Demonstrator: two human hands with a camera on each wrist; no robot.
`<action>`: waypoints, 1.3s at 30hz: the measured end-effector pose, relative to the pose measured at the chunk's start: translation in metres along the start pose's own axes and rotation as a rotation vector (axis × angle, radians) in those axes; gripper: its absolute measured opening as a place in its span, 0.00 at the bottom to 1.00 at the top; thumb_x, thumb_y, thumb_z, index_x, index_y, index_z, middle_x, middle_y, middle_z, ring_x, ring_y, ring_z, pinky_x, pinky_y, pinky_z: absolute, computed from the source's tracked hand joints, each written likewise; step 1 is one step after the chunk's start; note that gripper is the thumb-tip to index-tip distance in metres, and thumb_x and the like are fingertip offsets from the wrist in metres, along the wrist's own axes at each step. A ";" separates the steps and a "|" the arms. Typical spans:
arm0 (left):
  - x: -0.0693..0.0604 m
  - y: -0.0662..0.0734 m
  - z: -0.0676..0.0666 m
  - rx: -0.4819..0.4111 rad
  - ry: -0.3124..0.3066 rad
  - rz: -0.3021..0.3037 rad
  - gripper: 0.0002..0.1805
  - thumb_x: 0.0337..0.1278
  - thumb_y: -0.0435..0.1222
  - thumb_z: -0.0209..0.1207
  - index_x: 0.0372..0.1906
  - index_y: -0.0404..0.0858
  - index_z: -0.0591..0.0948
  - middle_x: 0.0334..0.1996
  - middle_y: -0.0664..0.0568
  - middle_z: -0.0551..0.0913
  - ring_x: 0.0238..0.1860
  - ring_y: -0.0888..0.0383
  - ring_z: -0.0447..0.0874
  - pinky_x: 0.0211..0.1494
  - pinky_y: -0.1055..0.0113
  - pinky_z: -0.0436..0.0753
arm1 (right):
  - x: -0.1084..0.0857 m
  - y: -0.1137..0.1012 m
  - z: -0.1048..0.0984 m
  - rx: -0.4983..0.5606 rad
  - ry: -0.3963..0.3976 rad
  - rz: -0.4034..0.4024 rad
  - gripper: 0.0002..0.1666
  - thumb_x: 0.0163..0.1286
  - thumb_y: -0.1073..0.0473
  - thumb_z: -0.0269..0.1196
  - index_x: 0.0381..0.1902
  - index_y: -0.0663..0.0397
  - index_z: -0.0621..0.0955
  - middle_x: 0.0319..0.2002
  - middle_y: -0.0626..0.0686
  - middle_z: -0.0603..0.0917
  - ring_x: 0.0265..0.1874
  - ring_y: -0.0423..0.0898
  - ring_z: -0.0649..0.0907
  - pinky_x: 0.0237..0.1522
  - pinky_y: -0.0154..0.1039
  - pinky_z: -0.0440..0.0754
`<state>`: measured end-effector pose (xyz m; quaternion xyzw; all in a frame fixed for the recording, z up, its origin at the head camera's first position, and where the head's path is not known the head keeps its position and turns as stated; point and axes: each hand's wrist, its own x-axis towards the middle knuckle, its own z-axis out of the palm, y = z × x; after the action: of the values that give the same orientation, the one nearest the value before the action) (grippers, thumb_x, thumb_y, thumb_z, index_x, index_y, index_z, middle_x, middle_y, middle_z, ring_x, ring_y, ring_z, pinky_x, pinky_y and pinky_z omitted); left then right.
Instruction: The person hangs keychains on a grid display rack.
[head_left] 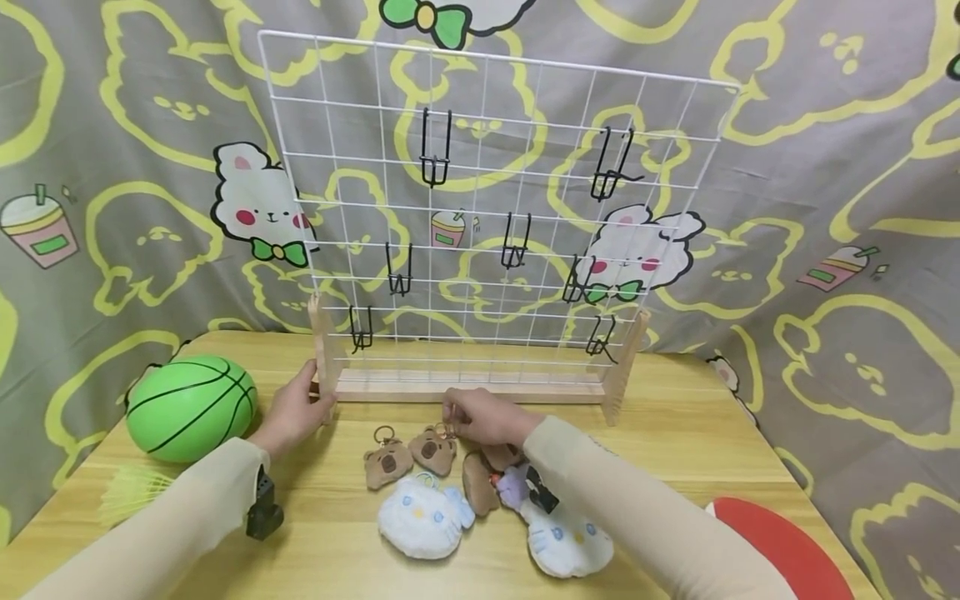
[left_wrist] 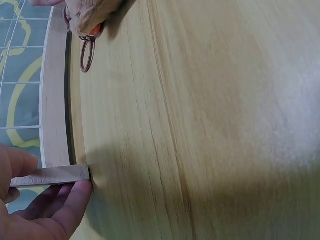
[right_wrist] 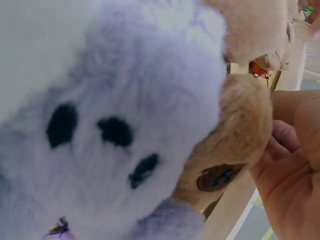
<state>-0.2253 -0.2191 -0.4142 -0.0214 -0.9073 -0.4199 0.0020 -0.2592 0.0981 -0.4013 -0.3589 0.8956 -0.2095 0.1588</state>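
My left hand [head_left: 296,408] grips the left wooden foot [left_wrist: 55,175] of a white wire grid rack [head_left: 480,62], thumb on one side and fingers on the other. My right hand [head_left: 483,415] is bent down in front of the rack's lower wooden bar [head_left: 405,392], its fingertips at the keyring of a brown bear keychain [head_left: 433,450]. Whether they pinch the ring is hidden. Left of it lies another bear keychain [head_left: 387,463]. More brown plush bears [right_wrist: 245,110] and a lilac plush charm [right_wrist: 140,90] lie under my right wrist.
White cat-face plush charms [head_left: 420,518] lie nearer me. Several black hooks [head_left: 435,162] hang on the grid. A green ball [head_left: 191,408] and a yellow shuttlecock [head_left: 131,496] are at the left. A red round-edged object [head_left: 780,542] is at the right, partly behind my sleeve.
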 end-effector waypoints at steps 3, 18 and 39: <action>-0.001 -0.001 0.000 -0.004 0.005 0.007 0.37 0.75 0.32 0.53 0.81 0.28 0.53 0.59 0.19 0.77 0.52 0.33 0.86 0.40 0.61 0.87 | -0.001 0.001 -0.001 0.061 0.027 0.004 0.08 0.76 0.69 0.58 0.50 0.59 0.81 0.41 0.56 0.89 0.37 0.43 0.85 0.40 0.33 0.83; -0.001 -0.005 0.003 0.000 0.018 0.035 0.35 0.74 0.31 0.53 0.79 0.27 0.55 0.57 0.19 0.78 0.52 0.32 0.86 0.40 0.61 0.88 | -0.003 0.004 0.006 0.583 0.118 0.054 0.12 0.84 0.63 0.50 0.48 0.66 0.79 0.52 0.64 0.89 0.52 0.56 0.90 0.57 0.42 0.88; -0.002 0.000 0.001 -0.004 0.009 0.039 0.36 0.74 0.30 0.52 0.80 0.27 0.54 0.56 0.20 0.78 0.48 0.35 0.88 0.39 0.62 0.88 | -0.021 -0.021 -0.036 0.946 0.252 -0.060 0.17 0.87 0.57 0.46 0.60 0.63 0.74 0.58 0.66 0.87 0.44 0.37 0.90 0.46 0.36 0.89</action>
<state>-0.2230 -0.2181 -0.4148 -0.0372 -0.9058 -0.4218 0.0144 -0.2483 0.1081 -0.3570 -0.2448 0.7038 -0.6396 0.1886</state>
